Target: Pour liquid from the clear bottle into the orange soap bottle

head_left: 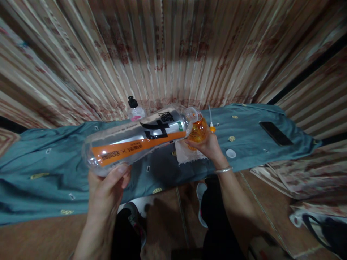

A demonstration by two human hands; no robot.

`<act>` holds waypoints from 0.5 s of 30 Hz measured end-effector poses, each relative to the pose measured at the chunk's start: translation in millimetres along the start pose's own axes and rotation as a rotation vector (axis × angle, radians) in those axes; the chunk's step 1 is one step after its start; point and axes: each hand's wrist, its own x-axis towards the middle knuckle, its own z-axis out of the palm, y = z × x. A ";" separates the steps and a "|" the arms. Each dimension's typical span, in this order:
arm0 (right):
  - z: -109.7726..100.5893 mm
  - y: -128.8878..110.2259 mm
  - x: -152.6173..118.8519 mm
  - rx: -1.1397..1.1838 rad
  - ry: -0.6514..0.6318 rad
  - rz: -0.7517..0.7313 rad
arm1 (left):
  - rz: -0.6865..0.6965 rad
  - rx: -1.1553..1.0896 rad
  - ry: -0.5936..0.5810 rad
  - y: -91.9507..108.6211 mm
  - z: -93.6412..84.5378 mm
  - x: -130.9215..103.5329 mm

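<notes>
A large clear plastic bottle (141,135) with an orange and silver label lies tilted across the middle of the view. My left hand (110,184) grips it near its base, thumb on the side. Its open mouth points right, over a small orange see-through bottle (198,133). Around that orange bottle my right hand (208,146) is closed, holding it above a pale cloth (187,155). Whether liquid passes between the two I cannot tell. Just right of the orange bottle lies an orange pump top (212,129) with a pale tube.
A small clear bottle with a black cap (132,103) stands behind the large one. A white round cap (231,154) and a dark phone (275,133) lie to the right on the teal patterned cloth (54,169). Pleated curtains (173,54) hang behind.
</notes>
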 end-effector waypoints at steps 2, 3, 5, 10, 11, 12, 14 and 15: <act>0.0 -1.7 -0.1 -0.005 0.017 0.014 | 0.001 -0.002 0.014 0.4 0.6 -0.6; -0.2 -3.0 -0.3 -0.011 0.024 0.023 | 0.000 -0.003 0.016 0.5 0.5 -0.7; -0.6 -5.8 -0.6 -0.013 0.022 0.021 | 0.000 -0.004 0.003 0.4 -0.3 -0.6; -0.8 -8.2 -1.0 -0.004 0.037 0.027 | 0.018 -0.006 -0.048 -0.3 -3.0 0.7; -0.6 -7.7 -0.8 0.000 0.036 0.028 | 0.018 -0.006 -0.058 -0.2 -3.1 0.9; -0.3 -7.0 -0.6 0.006 0.034 0.026 | 0.020 -0.009 -0.061 -0.1 -3.0 0.9; 0.3 -5.2 0.0 0.022 0.027 0.014 | 0.025 -0.016 -0.051 0.1 -2.2 0.8; 0.6 -4.2 0.4 0.033 0.024 0.008 | 0.024 -0.017 -0.042 0.0 -1.8 0.6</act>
